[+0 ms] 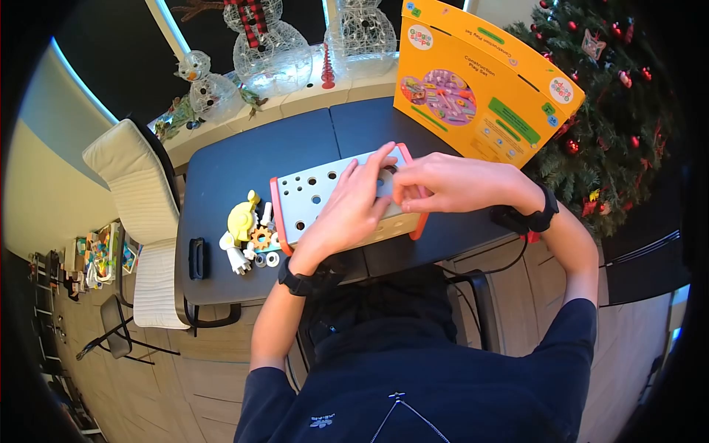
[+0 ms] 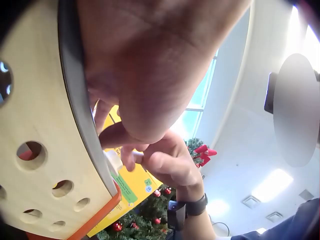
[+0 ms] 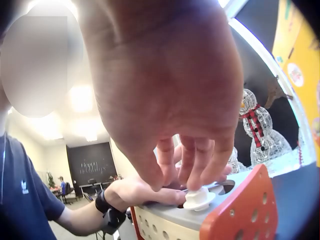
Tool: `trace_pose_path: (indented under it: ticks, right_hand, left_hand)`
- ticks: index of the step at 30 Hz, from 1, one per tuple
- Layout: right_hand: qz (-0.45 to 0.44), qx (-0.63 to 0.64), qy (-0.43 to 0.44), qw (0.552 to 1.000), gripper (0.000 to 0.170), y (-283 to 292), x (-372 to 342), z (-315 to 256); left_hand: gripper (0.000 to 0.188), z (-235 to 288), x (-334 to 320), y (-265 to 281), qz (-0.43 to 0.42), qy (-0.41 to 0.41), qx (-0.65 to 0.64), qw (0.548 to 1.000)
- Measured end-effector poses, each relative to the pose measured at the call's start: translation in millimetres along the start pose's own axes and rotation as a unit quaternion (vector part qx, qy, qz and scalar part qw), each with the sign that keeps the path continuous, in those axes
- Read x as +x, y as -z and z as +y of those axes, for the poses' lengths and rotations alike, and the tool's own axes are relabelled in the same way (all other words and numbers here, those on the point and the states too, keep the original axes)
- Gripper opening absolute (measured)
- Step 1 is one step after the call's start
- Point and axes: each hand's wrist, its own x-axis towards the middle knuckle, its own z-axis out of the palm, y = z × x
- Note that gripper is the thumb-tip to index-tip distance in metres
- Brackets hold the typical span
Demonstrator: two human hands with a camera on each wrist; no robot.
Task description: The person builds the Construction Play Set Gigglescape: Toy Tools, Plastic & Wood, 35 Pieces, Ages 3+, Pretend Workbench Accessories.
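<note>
A toy workbench box [image 1: 314, 221] with a grey top full of round holes, pale wooden sides and red end panels stands on the table. My left hand [image 1: 351, 203] lies across its top with fingers extended. At the box's right end, my right hand [image 1: 436, 183] is bent down with fingers curled. The right wrist view shows its fingertips gripping the top of a white flanged plastic bolt [image 3: 198, 199] set on the grey top. The left hand's thumb reaches close beside that bolt. From above, the right hand hides the bolt.
Left of the box lie toy parts: a yellow piece [image 1: 241, 221], an orange gear [image 1: 261, 237] and several white pieces. A black case [image 1: 198, 258] sits near the table's left edge. Behind on the right stands a yellow carton [image 1: 473, 81], beside a decorated tree [image 1: 613, 125].
</note>
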Motion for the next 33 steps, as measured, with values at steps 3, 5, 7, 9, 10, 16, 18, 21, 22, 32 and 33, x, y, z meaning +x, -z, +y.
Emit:
trace_pose_path:
  ticks: [3,5,7,9,10,16,18,21,22,32,33]
  right_hand:
    - [0.051,-0.058,0.111,0.991,0.013,-11.0,-2.8,16.8]
    - [0.049,-0.082,0.074,0.993,0.019,-14.9,-1.9,15.1]
    - [0.059,-0.116,0.068,0.989,0.023,-19.0,0.3,18.6]
    - [0.081,-0.159,0.091,0.98,0.026,-24.7,3.3,27.3]
    - [0.074,-0.181,0.049,0.979,0.024,-23.1,3.4,24.4]
    - [0.018,-0.281,-0.138,0.949,0.021,-15.3,8.9,6.3]
    - [-0.021,-0.204,-0.19,0.96,0.026,-4.7,8.6,2.7]
    - [0.1,-0.125,0.003,0.987,0.02,-15.2,2.7,20.6]
    - [0.107,-0.116,0.047,0.986,0.02,-19.7,2.2,27.8]
    - [0.036,-0.333,-0.102,0.937,0.025,-22.3,12.1,7.1]
    - [0.041,-0.341,-0.09,0.935,0.026,-23.7,10.1,13.8]
  left_hand:
    - [0.085,6.2,0.3,7.4,-0.024,0.023,-0.045,0.998]
    - [0.086,10.3,0.1,9.5,-0.033,0.031,-0.032,0.998]
    - [0.087,13.0,0.3,6.7,-0.031,0.021,0.01,0.999]
    - [0.089,12.7,-0.1,3.5,-0.024,0.012,0.027,0.999]
    - [0.09,12.7,-0.2,2.4,-0.021,0.008,0.036,0.999]
    - [0.089,14.3,1.3,-4.0,-0.002,0.031,0.064,0.997]
    - [0.085,13.5,-0.5,-4.5,-0.001,0.023,0.06,0.998]
    - [0.083,5.2,-1.6,0.4,0.0,0.006,0.02,1.0]
    - [0.083,3.2,-1.2,2.0,0.0,-0.001,0.002,1.0]
    - [0.095,13.1,-0.5,-0.8,-0.009,0.007,0.039,0.999]
    - [0.096,13.5,0.5,-1.5,-0.012,0.013,0.043,0.999]
